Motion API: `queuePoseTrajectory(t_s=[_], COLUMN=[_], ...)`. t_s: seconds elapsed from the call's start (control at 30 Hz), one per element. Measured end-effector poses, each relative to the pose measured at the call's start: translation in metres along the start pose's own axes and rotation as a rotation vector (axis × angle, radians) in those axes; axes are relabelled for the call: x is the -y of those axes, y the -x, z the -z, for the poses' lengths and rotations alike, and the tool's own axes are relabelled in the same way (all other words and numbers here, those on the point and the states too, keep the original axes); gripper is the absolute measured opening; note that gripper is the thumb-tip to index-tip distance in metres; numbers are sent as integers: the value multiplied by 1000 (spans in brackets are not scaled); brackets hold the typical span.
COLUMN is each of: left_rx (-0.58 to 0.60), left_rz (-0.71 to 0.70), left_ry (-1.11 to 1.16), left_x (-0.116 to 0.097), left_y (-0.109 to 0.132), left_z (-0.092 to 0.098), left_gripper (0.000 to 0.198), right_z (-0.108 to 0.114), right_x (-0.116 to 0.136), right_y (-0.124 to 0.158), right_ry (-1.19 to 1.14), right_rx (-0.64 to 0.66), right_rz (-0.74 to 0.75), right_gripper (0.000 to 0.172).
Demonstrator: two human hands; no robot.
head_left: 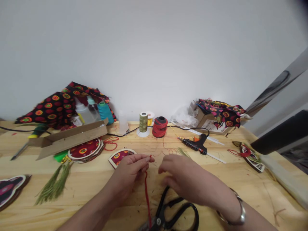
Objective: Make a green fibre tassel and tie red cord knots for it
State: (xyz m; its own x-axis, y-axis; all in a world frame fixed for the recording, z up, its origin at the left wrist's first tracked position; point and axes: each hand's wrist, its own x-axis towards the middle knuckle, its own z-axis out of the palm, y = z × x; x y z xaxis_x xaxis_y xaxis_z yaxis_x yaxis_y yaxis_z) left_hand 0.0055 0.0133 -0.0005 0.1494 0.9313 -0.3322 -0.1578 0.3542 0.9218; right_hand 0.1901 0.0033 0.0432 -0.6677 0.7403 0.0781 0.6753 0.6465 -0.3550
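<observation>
My left hand pinches a red cord between thumb and forefinger. The cord's short end pokes out above the fingertips, and its long end hangs down toward me across the scissors. My right hand is just to the right, its fingers curled and blurred; whether anything is in them I cannot tell. Black-handled scissors lie below both hands, partly cut off by the frame's lower edge. Behind my left hand is a fan-shaped ornament with dark red patterned fabric and a pale rim, partly covered by the fingers.
At the back stand an olive thread spool and a red thread cone. A black glue gun lies right of them. An open cardboard box, round ornaments and green tassels occupy the left. A fabric-topped carton sits back right.
</observation>
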Motion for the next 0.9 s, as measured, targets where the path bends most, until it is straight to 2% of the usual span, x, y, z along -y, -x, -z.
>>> queuePoseTrajectory(t_s=[0.03,0.1,0.23,0.43,0.63,0.8,0.9], left_rx=[-10,-23,-6,-23,-36,-65,-69], left_rz=[3,0,-14,-3,-7,-8,-16], left_ry=[-4,3,29,70,67,82,94], left_x=[0,0,2,3,2,0,0], left_y=[0,-1,-3,-5,-6,-6,-5], left_z=[0,0,1,1,3,4,4], left_gripper=[22,22,24,26,24,23,24], right_z=[0,-5,-23,-44,-55,-71,-59], right_x=[4,11,14,9,3,-2,-1], right_y=[7,20,39,57,67,71,69], right_ry=[78,200,335,358,327,323,304], right_rx=[86,167,67,-79,36,-18,51], right_rz=[29,65,67,52,61,110,125], right_gripper=[5,14,21,26,17,12,11])
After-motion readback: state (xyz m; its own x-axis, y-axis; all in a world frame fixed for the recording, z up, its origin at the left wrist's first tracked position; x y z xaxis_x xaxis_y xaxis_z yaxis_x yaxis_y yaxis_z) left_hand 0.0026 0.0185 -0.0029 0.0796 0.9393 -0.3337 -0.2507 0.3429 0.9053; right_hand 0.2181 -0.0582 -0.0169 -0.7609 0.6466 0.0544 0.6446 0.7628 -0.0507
